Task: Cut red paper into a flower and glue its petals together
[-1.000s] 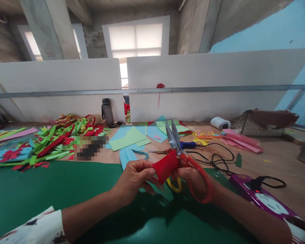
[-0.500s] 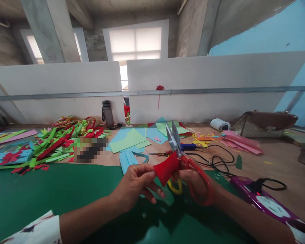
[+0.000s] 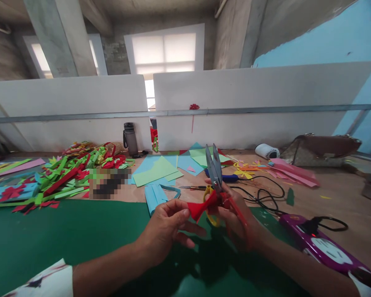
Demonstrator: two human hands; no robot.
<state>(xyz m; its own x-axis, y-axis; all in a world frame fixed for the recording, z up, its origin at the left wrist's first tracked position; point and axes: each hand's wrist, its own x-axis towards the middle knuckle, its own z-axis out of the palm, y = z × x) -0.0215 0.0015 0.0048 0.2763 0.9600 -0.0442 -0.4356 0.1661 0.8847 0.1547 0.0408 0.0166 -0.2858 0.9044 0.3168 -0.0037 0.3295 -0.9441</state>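
A small red piece (image 3: pixel 198 209), narrow in its middle, is pinched at its left end between the thumb and fingertips of my left hand (image 3: pixel 170 227). My right hand (image 3: pixel 235 218) is wrapped round the orange-red handles of the scissors (image 3: pixel 215 171), whose blades point up and stand slightly apart. The right fingers also touch the right end of the red piece. Behind the hands, a yellow handle (image 3: pixel 212 218) shows; what it belongs to is partly hidden. Both hands are above a green mat (image 3: pixel 111 247).
A light blue folded piece (image 3: pixel 156 197) lies behind my left hand. Paper sheets (image 3: pixel 156 171), a blue-handled tool (image 3: pixel 228 178) with black cable and a purple power strip (image 3: pixel 324 243) surround the mat. Green and red strips (image 3: pixel 71 173) are heaped left, near a bottle (image 3: pixel 130 140).
The red piece looks narrower and more turned. My right hand and the scissors have tilted, with the handles swung inward and the blades more upright.
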